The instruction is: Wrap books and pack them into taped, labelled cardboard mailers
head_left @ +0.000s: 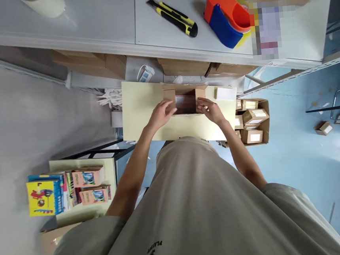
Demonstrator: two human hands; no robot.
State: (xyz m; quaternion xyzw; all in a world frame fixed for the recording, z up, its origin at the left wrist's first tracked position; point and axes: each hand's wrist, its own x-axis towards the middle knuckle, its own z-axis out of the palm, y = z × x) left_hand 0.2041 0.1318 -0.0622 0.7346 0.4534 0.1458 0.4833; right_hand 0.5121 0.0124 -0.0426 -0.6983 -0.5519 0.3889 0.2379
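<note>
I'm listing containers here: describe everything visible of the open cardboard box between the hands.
The box is brown, apparently cardboard, open-topped, with end flaps at left and right. Its contents are too dim to name. It rests on the pale yellow tabletop; the left hand and right hand appear to touch these flaps.

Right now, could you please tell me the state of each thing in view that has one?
Cardboard box: open at the top.
Left hand: at the box's left flap, grip unclear.
Right hand: at its right flap, grip unclear.
Utility knife: lying on the shelf, blade position unclear.
Tape dispenser: resting on the shelf.
Large carton: open, holding small boxes.
Books: closed, in stacks.
</note>
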